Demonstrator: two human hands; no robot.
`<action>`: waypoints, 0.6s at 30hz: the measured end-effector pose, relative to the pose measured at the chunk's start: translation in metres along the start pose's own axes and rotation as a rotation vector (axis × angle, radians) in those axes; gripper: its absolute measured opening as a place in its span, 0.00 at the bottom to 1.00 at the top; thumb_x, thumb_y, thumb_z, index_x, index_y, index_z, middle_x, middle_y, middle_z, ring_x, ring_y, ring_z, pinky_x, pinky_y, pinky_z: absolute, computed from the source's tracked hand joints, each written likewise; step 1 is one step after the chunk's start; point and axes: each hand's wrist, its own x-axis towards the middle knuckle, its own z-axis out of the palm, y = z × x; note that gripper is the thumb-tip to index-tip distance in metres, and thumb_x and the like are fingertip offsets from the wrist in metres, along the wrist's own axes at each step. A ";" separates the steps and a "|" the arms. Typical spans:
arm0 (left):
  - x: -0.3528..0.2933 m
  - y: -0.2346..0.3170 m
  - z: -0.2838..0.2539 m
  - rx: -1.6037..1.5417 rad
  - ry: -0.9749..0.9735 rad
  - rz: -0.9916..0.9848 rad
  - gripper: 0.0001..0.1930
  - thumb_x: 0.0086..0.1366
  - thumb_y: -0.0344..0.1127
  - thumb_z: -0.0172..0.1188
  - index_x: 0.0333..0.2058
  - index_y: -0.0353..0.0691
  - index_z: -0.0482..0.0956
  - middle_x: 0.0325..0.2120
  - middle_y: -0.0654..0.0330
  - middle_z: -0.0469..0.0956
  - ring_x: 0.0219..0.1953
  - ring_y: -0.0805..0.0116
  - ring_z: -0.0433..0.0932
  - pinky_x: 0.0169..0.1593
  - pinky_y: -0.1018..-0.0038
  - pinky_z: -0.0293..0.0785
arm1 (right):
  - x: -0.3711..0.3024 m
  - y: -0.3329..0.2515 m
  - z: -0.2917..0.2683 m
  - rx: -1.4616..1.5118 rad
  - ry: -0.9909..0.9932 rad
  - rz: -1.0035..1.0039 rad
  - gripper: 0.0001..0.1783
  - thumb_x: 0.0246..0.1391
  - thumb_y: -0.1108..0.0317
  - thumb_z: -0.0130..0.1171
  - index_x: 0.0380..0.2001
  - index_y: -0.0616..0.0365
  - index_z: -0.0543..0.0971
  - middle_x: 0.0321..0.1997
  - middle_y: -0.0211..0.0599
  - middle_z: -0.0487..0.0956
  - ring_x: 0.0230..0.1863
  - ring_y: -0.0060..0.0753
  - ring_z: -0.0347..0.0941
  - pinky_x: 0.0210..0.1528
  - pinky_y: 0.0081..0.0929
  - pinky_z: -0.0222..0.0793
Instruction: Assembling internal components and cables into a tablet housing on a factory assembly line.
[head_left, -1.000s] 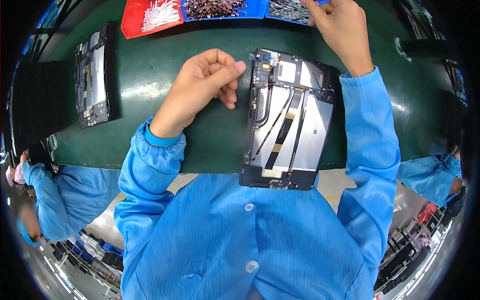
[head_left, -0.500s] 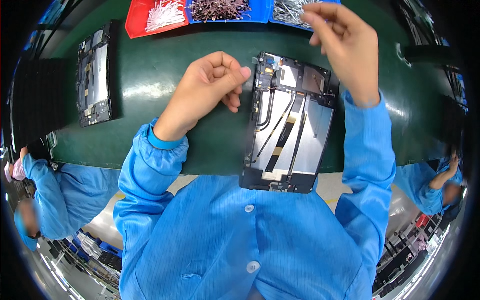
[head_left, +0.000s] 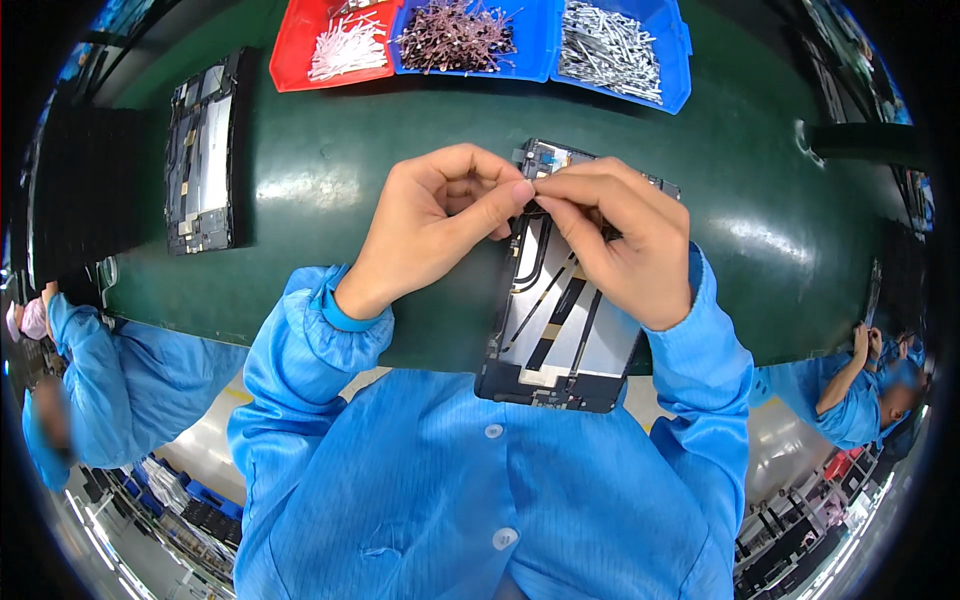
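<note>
An opened tablet (head_left: 545, 390) lies in front of me with its inside facing up, its near end sticking out past the table edge. Black cables and silvery panels show on it. Above its far left part, the fingertips of my left hand (head_left: 440, 220) and my right hand (head_left: 625, 235) meet. Each hand is closed in a pinch of thumb and forefinger. Whatever lies between the fingertips is too small to make out. My right hand covers part of the tablet's upper half.
Along the far side stand a red bin (head_left: 290, 60) of white strips, a blue bin (head_left: 535, 65) of brownish small parts and another blue bin (head_left: 678, 85) of silvery pieces. A second opened tablet (head_left: 205, 150) lies left on the green table (head_left: 320, 140). People in blue sit at both sides.
My right hand has come down from the silvery pieces' bin to my left hand over the tablet. The left hand has moved slightly right. The view has shifted, so the bins appear lower.
</note>
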 end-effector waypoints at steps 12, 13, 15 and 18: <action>-0.002 0.000 0.003 -0.127 -0.016 -0.158 0.08 0.70 0.31 0.66 0.41 0.31 0.82 0.32 0.61 0.83 0.29 0.77 0.80 0.34 0.80 0.78 | -0.006 0.002 -0.010 0.332 -0.105 0.367 0.08 0.61 0.75 0.68 0.43 0.65 0.85 0.34 0.30 0.81 0.30 0.13 0.74 0.30 0.14 0.68; -0.003 0.000 0.003 -0.094 -0.005 -0.129 0.08 0.70 0.31 0.66 0.41 0.31 0.82 0.32 0.61 0.83 0.29 0.77 0.80 0.34 0.80 0.78 | -0.004 0.002 -0.012 0.326 -0.105 0.368 0.08 0.61 0.75 0.68 0.43 0.65 0.85 0.34 0.30 0.81 0.30 0.13 0.74 0.30 0.14 0.68; -0.004 -0.002 0.000 -0.069 0.006 -0.097 0.08 0.70 0.31 0.66 0.41 0.31 0.82 0.32 0.61 0.83 0.29 0.77 0.80 0.34 0.80 0.78 | -0.002 0.002 -0.013 0.365 -0.175 0.440 0.07 0.61 0.75 0.68 0.41 0.65 0.84 0.35 0.29 0.81 0.29 0.10 0.73 0.29 0.14 0.67; -0.003 0.008 0.008 -0.064 -0.012 -0.086 0.08 0.71 0.31 0.65 0.40 0.31 0.82 0.32 0.60 0.83 0.28 0.76 0.80 0.34 0.79 0.78 | -0.003 -0.002 -0.020 0.412 -0.100 0.474 0.04 0.55 0.74 0.71 0.35 0.59 0.86 0.30 0.30 0.81 0.26 0.18 0.73 0.28 0.19 0.69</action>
